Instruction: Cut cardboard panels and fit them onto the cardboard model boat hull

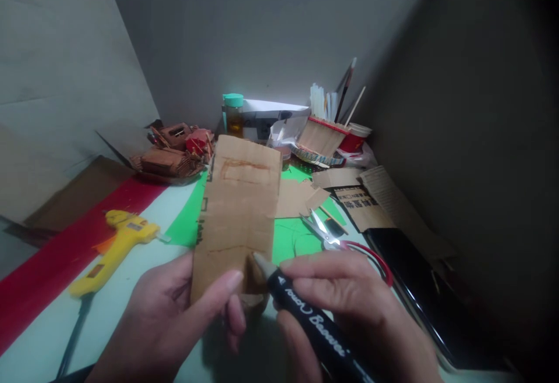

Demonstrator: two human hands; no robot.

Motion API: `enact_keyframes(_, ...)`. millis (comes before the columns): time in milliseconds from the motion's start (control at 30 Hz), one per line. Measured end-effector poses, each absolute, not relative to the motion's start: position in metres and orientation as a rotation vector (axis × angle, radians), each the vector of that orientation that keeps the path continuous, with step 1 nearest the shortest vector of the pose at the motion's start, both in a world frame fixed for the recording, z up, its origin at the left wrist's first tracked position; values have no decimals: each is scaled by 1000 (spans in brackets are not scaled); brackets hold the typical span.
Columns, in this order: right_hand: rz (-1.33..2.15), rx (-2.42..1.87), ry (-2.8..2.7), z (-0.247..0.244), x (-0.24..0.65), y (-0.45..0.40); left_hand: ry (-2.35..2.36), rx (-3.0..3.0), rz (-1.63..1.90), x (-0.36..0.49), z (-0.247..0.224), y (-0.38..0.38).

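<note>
Left hand [163, 313] grips cardboard [238, 211] by its lower end, above table [144, 255]. Right hand [349, 295] pinches marker [312, 322], tip [264, 266] at lower drawn line [230, 249]. Glue gun [110, 250] lies to left, scissors [334, 244] to right.

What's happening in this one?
A person is drawing on cardboard. The left hand holds a strip of cardboard up, and the right hand grips a black marker with its tip at or just over the strip, by the right end of a drawn line. A rough rectangle is marked near the strip's top. A yellow glue gun lies to the left, and scissors lie to the right of the strip.
</note>
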State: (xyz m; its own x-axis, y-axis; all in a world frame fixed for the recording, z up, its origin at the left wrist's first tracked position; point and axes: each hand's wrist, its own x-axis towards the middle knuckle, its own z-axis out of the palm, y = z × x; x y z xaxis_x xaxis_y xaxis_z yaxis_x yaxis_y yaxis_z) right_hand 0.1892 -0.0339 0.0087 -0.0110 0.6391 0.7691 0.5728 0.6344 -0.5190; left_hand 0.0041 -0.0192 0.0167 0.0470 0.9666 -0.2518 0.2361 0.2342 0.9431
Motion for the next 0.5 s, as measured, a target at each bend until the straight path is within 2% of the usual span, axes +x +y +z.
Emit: enact_keyframes(500,147,-938,-1861,19,202,-32,1434,1214,888,6,17,-21)
